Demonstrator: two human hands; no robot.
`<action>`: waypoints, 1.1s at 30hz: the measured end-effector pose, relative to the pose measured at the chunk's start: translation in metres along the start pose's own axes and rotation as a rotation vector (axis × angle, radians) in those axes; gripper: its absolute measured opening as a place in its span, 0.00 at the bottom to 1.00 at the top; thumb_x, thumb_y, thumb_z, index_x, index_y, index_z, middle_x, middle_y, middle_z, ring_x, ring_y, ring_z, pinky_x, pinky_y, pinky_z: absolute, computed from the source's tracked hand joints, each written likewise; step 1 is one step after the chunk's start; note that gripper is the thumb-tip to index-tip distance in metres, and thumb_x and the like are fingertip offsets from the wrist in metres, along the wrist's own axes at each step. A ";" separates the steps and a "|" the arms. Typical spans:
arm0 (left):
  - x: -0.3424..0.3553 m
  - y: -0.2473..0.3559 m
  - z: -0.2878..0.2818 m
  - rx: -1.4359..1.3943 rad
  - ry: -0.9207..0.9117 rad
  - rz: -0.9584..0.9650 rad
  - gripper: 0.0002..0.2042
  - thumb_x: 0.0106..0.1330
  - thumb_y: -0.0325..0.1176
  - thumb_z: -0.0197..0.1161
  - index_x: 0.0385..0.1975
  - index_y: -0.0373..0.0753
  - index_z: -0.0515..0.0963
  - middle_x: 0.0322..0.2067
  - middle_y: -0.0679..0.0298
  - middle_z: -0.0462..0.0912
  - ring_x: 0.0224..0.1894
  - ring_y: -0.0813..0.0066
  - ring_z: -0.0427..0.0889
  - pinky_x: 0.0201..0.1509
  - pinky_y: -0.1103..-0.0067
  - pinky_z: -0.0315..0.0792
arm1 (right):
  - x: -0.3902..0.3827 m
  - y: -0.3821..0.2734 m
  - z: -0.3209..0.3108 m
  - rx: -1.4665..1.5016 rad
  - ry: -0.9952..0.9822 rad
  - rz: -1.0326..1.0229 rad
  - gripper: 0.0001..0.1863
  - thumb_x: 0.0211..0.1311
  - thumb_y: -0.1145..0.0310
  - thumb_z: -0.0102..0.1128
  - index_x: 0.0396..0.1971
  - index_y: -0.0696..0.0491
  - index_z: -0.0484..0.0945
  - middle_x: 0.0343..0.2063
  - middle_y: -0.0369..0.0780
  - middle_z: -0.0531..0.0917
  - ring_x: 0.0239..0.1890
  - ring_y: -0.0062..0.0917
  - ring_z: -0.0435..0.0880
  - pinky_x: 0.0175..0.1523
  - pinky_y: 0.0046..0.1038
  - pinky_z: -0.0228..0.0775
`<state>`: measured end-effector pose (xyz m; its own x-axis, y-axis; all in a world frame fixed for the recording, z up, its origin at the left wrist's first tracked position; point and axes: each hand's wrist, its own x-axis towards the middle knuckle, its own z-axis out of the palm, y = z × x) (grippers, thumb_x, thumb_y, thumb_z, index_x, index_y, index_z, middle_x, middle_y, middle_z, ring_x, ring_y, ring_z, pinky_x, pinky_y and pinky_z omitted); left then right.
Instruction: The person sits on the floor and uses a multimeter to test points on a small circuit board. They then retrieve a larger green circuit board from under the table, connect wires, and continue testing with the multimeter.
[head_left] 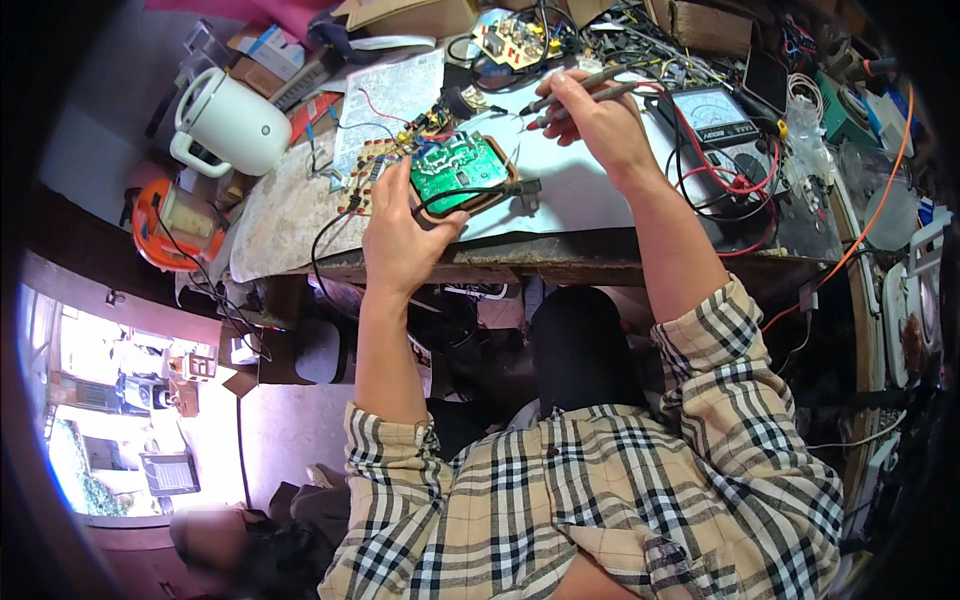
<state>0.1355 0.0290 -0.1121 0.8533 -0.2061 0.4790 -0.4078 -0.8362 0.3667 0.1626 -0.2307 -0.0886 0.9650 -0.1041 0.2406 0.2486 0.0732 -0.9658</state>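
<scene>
Head view: the board (440, 180), seated in a shallow case (485, 203), lies left of middle on the desk (590, 247), near its front edge. The near left corner is spanned by the left hand (402, 242), fingers along the left side, thumb clamped at the near rim; the board sits just beyond the palm. Two probes (541, 104) are pinched in the right hand (598, 118), their tips right of the board and apart from it. Judged light and stiff, with fragile parts and joints on its face; best held by the case rim, clear of the cord (325, 232).
</scene>
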 end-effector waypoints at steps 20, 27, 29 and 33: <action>0.011 0.075 0.007 -0.007 -0.268 0.270 0.17 0.61 0.26 0.61 0.51 0.33 0.71 0.41 0.46 0.71 0.41 0.45 0.78 0.44 0.63 0.73 | 0.006 0.006 0.000 0.027 0.119 -0.065 0.15 0.71 0.60 0.52 0.35 0.56 0.81 0.22 0.34 0.79 0.23 0.18 0.82 0.27 0.20 0.73; -0.011 0.054 -0.042 -0.892 0.032 -0.156 0.18 0.63 0.20 0.58 0.55 0.33 0.71 0.44 0.64 0.78 0.44 0.79 0.76 0.49 0.81 0.72 | -0.030 -0.012 0.002 0.386 -0.003 -0.107 0.16 0.73 0.60 0.49 0.42 0.57 0.79 0.28 0.37 0.80 0.28 0.18 0.83 0.31 0.20 0.74; -0.020 0.047 -0.047 -0.957 0.042 -0.178 0.19 0.64 0.20 0.58 0.55 0.33 0.71 0.43 0.64 0.79 0.44 0.78 0.77 0.49 0.81 0.72 | -0.051 -0.010 0.006 0.437 -0.040 -0.054 0.17 0.73 0.59 0.48 0.44 0.58 0.77 0.29 0.37 0.79 0.28 0.18 0.82 0.32 0.20 0.74; -0.032 0.045 -0.043 -1.183 0.103 -0.262 0.21 0.61 0.18 0.62 0.55 0.33 0.72 0.43 0.61 0.80 0.45 0.74 0.80 0.51 0.80 0.74 | -0.087 -0.002 0.014 0.686 -0.129 0.059 0.17 0.73 0.60 0.46 0.47 0.60 0.75 0.31 0.38 0.80 0.28 0.19 0.83 0.32 0.20 0.76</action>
<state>0.0756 0.0204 -0.0765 0.9465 -0.0140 0.3223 -0.3170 0.1443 0.9374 0.0791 -0.2083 -0.1066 0.9702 0.0348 0.2399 0.1505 0.6894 -0.7086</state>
